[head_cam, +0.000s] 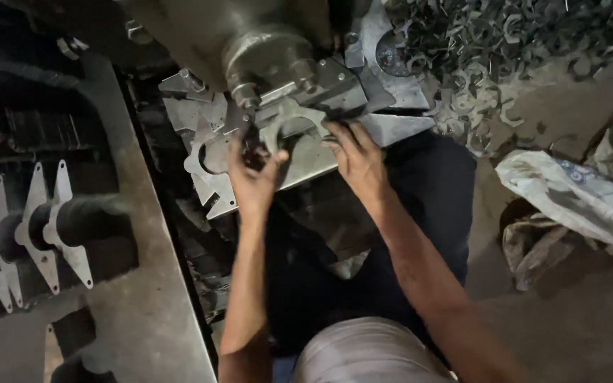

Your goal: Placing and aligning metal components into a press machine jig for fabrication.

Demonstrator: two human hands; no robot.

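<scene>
Grey sheet metal fills the middle of the view: a flat stamped plate with a round hole and pointed lugs lies on the bed of a press, under the machine's round ram. The left hand is curled over the plate's near edge beside the round hole, fingers bent around a small dark piece that is too blurred to make out. The right hand lies flat and spread on the plate's right part, fingertips touching a curved cut-out blank just below the dark tool block; its fingers are apart, pressing rather than gripping. Both forearms reach up from the bottom of the view, over the person's dark trousers.

To the left, on a long metal worktop, a row of pointed stamped blanks is threaded on a dark bar. At upper right a heap of curved metal offcuts lies on the floor, well apart from the hands, and a crumpled white sack lies at the right edge.
</scene>
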